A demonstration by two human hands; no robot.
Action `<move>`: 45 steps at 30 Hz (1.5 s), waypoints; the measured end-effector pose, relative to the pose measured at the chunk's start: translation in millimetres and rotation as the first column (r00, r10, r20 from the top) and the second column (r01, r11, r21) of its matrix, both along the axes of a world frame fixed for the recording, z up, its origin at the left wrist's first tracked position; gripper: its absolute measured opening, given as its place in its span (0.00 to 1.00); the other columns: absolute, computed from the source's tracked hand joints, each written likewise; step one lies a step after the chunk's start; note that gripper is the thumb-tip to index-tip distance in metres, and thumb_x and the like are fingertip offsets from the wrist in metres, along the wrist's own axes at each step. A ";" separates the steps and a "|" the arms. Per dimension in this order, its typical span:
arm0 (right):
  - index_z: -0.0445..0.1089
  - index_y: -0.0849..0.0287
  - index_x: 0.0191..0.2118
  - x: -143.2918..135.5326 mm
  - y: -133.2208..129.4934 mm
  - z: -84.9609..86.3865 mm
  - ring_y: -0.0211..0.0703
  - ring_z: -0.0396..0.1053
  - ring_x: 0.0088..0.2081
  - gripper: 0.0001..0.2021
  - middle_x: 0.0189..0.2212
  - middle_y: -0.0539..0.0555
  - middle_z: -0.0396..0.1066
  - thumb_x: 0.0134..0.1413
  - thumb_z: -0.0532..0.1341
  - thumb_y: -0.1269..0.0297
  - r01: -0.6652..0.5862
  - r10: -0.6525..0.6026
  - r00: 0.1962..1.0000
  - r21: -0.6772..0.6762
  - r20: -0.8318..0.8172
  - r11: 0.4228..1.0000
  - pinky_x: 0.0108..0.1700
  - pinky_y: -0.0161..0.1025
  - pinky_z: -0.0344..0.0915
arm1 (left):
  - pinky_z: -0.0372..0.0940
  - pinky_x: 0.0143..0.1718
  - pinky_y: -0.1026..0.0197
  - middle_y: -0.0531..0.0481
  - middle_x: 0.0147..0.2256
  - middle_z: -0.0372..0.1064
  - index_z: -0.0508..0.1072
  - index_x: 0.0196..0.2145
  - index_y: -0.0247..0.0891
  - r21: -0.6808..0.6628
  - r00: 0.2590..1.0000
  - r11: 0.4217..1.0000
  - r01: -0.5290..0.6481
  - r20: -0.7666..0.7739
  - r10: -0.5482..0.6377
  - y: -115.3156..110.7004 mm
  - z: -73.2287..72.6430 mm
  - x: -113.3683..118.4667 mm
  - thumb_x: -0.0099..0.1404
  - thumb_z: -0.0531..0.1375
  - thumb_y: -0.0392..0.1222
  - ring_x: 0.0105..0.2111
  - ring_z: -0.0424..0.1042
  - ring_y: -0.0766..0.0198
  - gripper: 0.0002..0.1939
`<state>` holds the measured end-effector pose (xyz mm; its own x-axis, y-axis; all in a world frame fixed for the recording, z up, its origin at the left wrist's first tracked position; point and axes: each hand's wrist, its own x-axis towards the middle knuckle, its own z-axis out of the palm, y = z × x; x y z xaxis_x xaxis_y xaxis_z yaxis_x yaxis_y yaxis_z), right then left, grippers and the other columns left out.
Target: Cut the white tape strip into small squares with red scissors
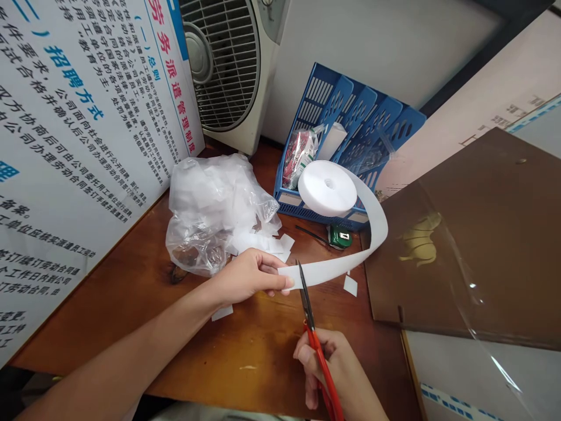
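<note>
My left hand (245,275) pinches the free end of a white tape strip (350,257) that curves back to a white roll (327,188) resting on the blue file rack. My right hand (328,365) grips red-handled scissors (313,333), whose dark blades point up and straddle the strip just right of my left fingertips. Several cut white pieces (263,241) lie on the wooden table (245,351) behind my left hand, and one more piece (350,285) lies under the strip.
A crumpled clear plastic bag (214,204) sits left of the roll. A blue file rack (350,128) stands at the back, a fan (228,64) beside it. A printed board (79,134) leans at left. A brown panel (473,245) covers the right. A green tape measure (339,237) lies by the rack.
</note>
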<state>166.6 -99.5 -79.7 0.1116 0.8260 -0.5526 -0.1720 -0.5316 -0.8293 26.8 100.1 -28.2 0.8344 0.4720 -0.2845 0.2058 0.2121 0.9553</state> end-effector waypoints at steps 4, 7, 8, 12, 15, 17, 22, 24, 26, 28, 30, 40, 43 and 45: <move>0.65 0.60 0.28 -0.9 0.7 3.0 0.34 0.63 0.12 0.13 0.11 0.45 0.67 0.57 0.62 0.56 -0.003 0.003 1.000 -0.008 0.001 1.000 0.16 0.28 0.56 | 0.61 0.31 0.66 0.49 0.29 0.78 0.83 0.36 0.36 -0.005 1.000 1.000 -0.004 -0.008 0.004 0.3 0.3 0.0 0.59 0.68 0.43 0.26 0.68 0.67 0.10; 0.64 0.59 0.27 -1.0 0.7 4.0 0.33 0.62 0.11 0.13 0.10 0.45 0.66 0.57 0.62 0.56 -0.001 0.002 1.000 -0.037 0.022 0.999 0.15 0.27 0.54 | 0.61 0.31 0.66 0.49 0.28 0.77 0.83 0.36 0.36 -0.002 1.000 1.000 0.001 -0.007 -0.001 0.7 0.3 0.1 0.59 0.68 0.43 0.26 0.67 0.68 0.10; 0.64 0.59 0.28 -1.2 0.5 3.5 0.33 0.61 0.11 0.14 0.10 0.45 0.66 0.58 0.62 0.56 0.000 0.001 1.000 -0.047 0.031 0.999 0.14 0.26 0.52 | 0.61 0.31 0.66 0.49 0.29 0.77 0.83 0.36 0.35 -0.004 1.000 1.000 0.001 -0.005 -0.001 0.7 0.4 0.2 0.59 0.68 0.44 0.26 0.67 0.68 0.10; 0.63 0.59 0.28 -2.2 -1.0 -1.1 0.34 0.61 0.11 0.14 0.09 0.44 0.65 0.58 0.62 0.55 0.015 -0.014 0.999 -0.063 0.030 0.998 0.13 0.27 0.51 | 0.62 0.31 0.65 0.48 0.29 0.78 0.82 0.37 0.35 -0.006 1.000 1.000 0.000 -0.016 0.000 0.9 1.4 0.6 0.59 0.68 0.44 0.26 0.67 0.66 0.11; 0.63 0.58 0.27 -3.0 -1.1 -4.1 0.34 0.61 0.10 0.15 0.09 0.45 0.65 0.58 0.62 0.54 0.019 -0.017 0.999 -0.069 0.034 0.997 0.13 0.27 0.51 | 0.62 0.32 0.65 0.48 0.29 0.78 0.82 0.37 0.35 0.001 1.000 1.000 0.000 -0.031 0.000 0.9 2.9 0.7 0.58 0.68 0.44 0.26 0.68 0.66 0.11; 0.63 0.58 0.27 -3.4 -0.5 -4.6 0.33 0.60 0.10 0.16 0.09 0.45 0.65 0.57 0.62 0.53 0.015 -0.013 0.999 -0.079 0.034 0.997 0.13 0.27 0.51 | 0.62 0.31 0.65 0.49 0.29 0.78 0.82 0.36 0.35 0.004 0.999 1.000 0.001 -0.034 -0.001 1.0 3.6 0.7 0.58 0.68 0.44 0.26 0.68 0.66 0.11; 0.63 0.58 0.28 -4.5 2.2 -4.5 0.33 0.59 0.10 0.20 0.09 0.46 0.65 0.56 0.63 0.45 0.012 -0.009 0.999 -0.073 0.036 0.997 0.12 0.27 0.53 | 0.61 0.32 0.66 0.48 0.30 0.79 0.82 0.35 0.34 0.018 0.999 1.000 -0.008 -0.040 0.009 2.0 2.3 1.0 0.59 0.68 0.44 0.25 0.68 0.68 0.10; 0.63 0.58 0.28 -4.5 3.1 -5.9 0.34 0.59 0.09 0.22 0.08 0.45 0.64 0.56 0.63 0.43 0.022 -0.019 0.999 -0.077 0.049 0.997 0.11 0.27 0.52 | 0.62 0.32 0.66 0.48 0.30 0.80 0.81 0.34 0.34 0.011 0.999 1.000 -0.023 -0.036 0.024 2.5 0.8 1.4 0.59 0.69 0.44 0.25 0.68 0.68 0.10; 0.62 0.57 0.27 -3.3 3.8 -7.9 0.34 0.59 0.09 0.23 0.08 0.44 0.62 0.53 0.64 0.41 0.056 -0.052 0.997 -0.069 0.054 0.996 0.10 0.27 0.50 | 0.63 0.33 0.65 0.47 0.30 0.80 0.80 0.33 0.34 0.014 0.999 0.999 -0.036 -0.033 0.036 2.7 -0.6 1.6 0.58 0.69 0.45 0.26 0.70 0.67 0.10; 0.62 0.57 0.25 -1.1 4.3 -10.2 0.34 0.59 0.09 0.25 0.08 0.44 0.61 0.51 0.66 0.39 0.117 -0.116 0.992 -0.015 0.051 0.993 0.10 0.27 0.49 | 0.64 0.33 0.64 0.46 0.31 0.80 0.79 0.34 0.34 0.061 0.999 0.997 -0.036 -0.039 0.038 2.2 -1.5 1.4 0.60 0.68 0.47 0.28 0.72 0.64 0.12; 0.62 0.58 0.24 1.5 4.9 -13.5 0.33 0.59 0.09 0.26 0.08 0.44 0.60 0.49 0.67 0.40 0.199 -0.204 0.977 0.078 0.064 0.977 0.12 0.27 0.51 | 0.64 0.34 0.63 0.46 0.32 0.80 0.79 0.38 0.35 0.167 0.997 0.984 -0.058 -0.046 0.066 1.3 -1.3 0.9 0.62 0.66 0.49 0.31 0.75 0.61 0.14; 0.66 0.60 0.24 -3.9 9.3 -49.4 0.30 0.55 0.10 0.25 0.09 0.43 0.57 0.46 0.70 0.41 0.514 -0.513 0.854 0.299 -0.090 0.804 0.13 0.27 0.50 | 0.57 0.25 0.64 0.58 0.25 0.73 0.66 0.41 0.43 0.757 0.945 0.653 -0.036 -0.187 0.268 8.6 19.9 -12.4 0.72 0.53 0.46 0.17 0.63 0.66 0.06; 0.66 0.60 0.24 -3.9 8.3 -53.0 0.30 0.54 0.09 0.25 0.09 0.43 0.57 0.46 0.70 0.41 0.537 -0.522 0.842 0.294 -0.134 0.791 0.13 0.27 0.50 | 0.60 0.25 0.63 0.54 0.34 0.77 0.68 0.39 0.43 0.841 0.923 0.541 0.023 -0.225 0.311 12.8 24.5 -18.5 0.71 0.53 0.44 0.16 0.63 0.67 0.06; 0.66 0.59 0.24 -2.8 7.8 -55.5 0.30 0.54 0.09 0.25 0.09 0.43 0.57 0.46 0.70 0.41 0.541 -0.519 0.841 0.293 -0.156 0.788 0.13 0.27 0.49 | 0.65 0.30 0.61 0.52 0.41 0.78 0.70 0.37 0.43 0.894 0.919 0.447 0.025 -0.196 0.342 16.2 24.2 -21.2 0.70 0.55 0.43 0.21 0.69 0.65 0.06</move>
